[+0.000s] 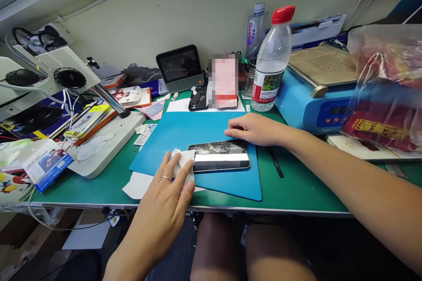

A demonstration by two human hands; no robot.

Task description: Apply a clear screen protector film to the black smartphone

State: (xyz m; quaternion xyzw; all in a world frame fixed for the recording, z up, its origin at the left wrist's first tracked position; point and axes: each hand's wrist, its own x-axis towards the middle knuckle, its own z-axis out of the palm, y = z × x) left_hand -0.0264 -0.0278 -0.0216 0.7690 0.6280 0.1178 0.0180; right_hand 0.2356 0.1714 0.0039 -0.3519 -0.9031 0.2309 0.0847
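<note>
A smartphone (220, 156) lies screen up on a blue mat (204, 128), its glossy glass reflecting a bright white band. At the phone's left end, my left hand (166, 195) has its fingers on a crumpled white tissue (184, 163), pressing it at the phone's edge. A ring (167, 178) is on one finger of that hand. Just beyond the phone's upper right, my right hand (255, 129) rests on the mat with its fingers loosely curled in; nothing shows in them.
A thin black tool (276, 163) lies right of the mat. Behind stand a red-capped bottle (271, 61), a small display (180, 69) and a black phone (198, 98). A blue heating plate (298, 99) and plastic bag (385, 96) occupy the right; a microscope stand (95, 164) the left.
</note>
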